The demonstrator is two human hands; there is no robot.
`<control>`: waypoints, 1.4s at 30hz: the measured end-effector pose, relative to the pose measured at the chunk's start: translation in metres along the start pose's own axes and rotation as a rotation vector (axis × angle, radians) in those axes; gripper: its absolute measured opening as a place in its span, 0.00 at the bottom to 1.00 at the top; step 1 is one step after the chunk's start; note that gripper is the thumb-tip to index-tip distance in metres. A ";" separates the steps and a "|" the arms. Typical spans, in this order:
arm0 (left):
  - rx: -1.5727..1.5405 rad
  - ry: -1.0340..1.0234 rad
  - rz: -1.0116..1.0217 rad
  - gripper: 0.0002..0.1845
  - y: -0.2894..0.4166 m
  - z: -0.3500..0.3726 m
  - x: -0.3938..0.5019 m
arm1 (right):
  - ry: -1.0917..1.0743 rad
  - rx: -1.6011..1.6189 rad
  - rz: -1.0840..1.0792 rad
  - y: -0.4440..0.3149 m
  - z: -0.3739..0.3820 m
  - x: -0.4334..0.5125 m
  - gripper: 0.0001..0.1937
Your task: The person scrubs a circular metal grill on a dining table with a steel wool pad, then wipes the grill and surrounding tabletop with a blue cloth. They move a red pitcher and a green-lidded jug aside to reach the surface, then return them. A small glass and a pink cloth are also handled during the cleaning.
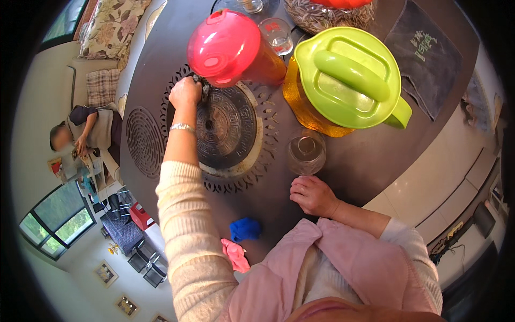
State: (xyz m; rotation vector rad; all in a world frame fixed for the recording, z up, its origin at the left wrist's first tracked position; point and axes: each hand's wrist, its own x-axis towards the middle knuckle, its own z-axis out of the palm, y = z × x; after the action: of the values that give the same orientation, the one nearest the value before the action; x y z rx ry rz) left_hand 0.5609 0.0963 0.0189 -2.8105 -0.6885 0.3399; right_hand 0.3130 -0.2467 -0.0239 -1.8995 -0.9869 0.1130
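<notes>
My left hand (186, 93) grips a dark, crinkled scourer (204, 86), apparently steel wool, at the upper left rim of a round cast-iron stove plate (225, 124) with a key pattern. Pale residue marks the ring around the plate. On the dark tabletop, my right hand (314, 196) rests with its fingers curled, just below an empty-looking clear glass (306, 151); nothing shows in it. A jug with a pink lid (225, 46) partly covers the plate's upper edge. Beside it stands an amber jug with a green lid (350, 76).
Near my body lie a blue cloth (244, 230) and a pink cloth (235, 254). A glass (277, 36) stands behind the jugs; a dark towel (426, 56) lies right. A round vent grille (145, 141) is at left. Beyond the table, a person (90, 124) sits.
</notes>
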 end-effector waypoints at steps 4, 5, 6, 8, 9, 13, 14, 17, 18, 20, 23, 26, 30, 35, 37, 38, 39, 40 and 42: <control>-0.164 0.166 0.167 0.22 0.023 0.026 0.005 | -0.014 0.012 0.010 0.001 0.002 0.000 0.07; -0.178 0.152 0.201 0.24 0.030 0.028 -0.001 | -0.025 0.014 0.024 0.000 0.002 0.000 0.07; -0.229 0.130 0.189 0.23 0.039 0.029 -0.009 | -0.016 0.013 0.011 0.001 0.002 0.000 0.08; -0.152 -0.007 0.274 0.21 0.058 0.026 -0.031 | -0.039 0.019 0.024 0.001 0.002 0.000 0.08; -0.117 -0.074 0.305 0.19 0.061 0.022 -0.045 | -0.025 0.016 0.020 0.001 0.002 0.000 0.08; -0.046 -0.263 0.488 0.16 0.053 0.001 -0.086 | -0.044 0.020 0.006 0.000 0.001 0.000 0.08; -0.029 -0.247 0.539 0.17 0.047 -0.005 -0.082 | -0.047 0.016 0.017 0.000 0.002 0.000 0.08; 0.017 -0.208 0.385 0.21 0.035 -0.017 -0.034 | 0.002 0.009 0.015 0.001 0.003 -0.001 0.07; -0.033 -0.170 0.264 0.22 0.022 -0.019 -0.018 | -0.004 0.010 0.016 0.001 0.004 -0.001 0.06; 0.024 -0.089 0.068 0.24 -0.002 -0.011 -0.002 | 0.001 0.005 0.021 0.001 0.004 -0.002 0.06; -0.104 0.109 0.121 0.27 0.005 0.029 0.015 | 0.000 0.020 0.028 0.002 0.004 -0.002 0.06; -0.265 0.217 0.224 0.33 0.022 0.052 0.018 | -0.008 0.021 0.043 0.001 0.005 -0.002 0.05; -0.182 -0.008 0.220 0.26 0.050 0.048 -0.025 | -0.036 0.030 0.035 -0.001 0.002 0.001 0.06; -0.107 -0.147 0.722 0.15 0.040 0.017 -0.095 | -0.032 -0.008 0.017 -0.002 0.001 0.003 0.07; -0.049 -0.182 0.896 0.17 0.029 0.006 -0.088 | -0.027 -0.010 0.009 -0.001 0.001 0.002 0.07; 0.025 -0.190 0.943 0.18 0.025 0.002 -0.079 | -0.020 -0.003 0.007 -0.001 0.001 0.002 0.07; 0.090 -0.149 0.898 0.18 0.027 0.002 -0.067 | -0.036 0.012 0.016 -0.001 0.001 0.001 0.07; 0.011 -0.053 0.859 0.18 0.025 0.003 -0.054 | -0.036 0.010 0.018 -0.001 0.002 0.000 0.07; -0.007 0.132 0.841 0.10 0.016 0.007 -0.033 | -0.033 0.012 0.026 0.000 0.003 -0.001 0.07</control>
State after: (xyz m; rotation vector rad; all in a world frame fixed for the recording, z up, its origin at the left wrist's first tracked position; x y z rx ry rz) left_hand 0.5377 0.0680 0.0129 -2.9411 0.5548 0.2702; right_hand 0.3112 -0.2454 -0.0259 -1.9053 -0.9816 0.1650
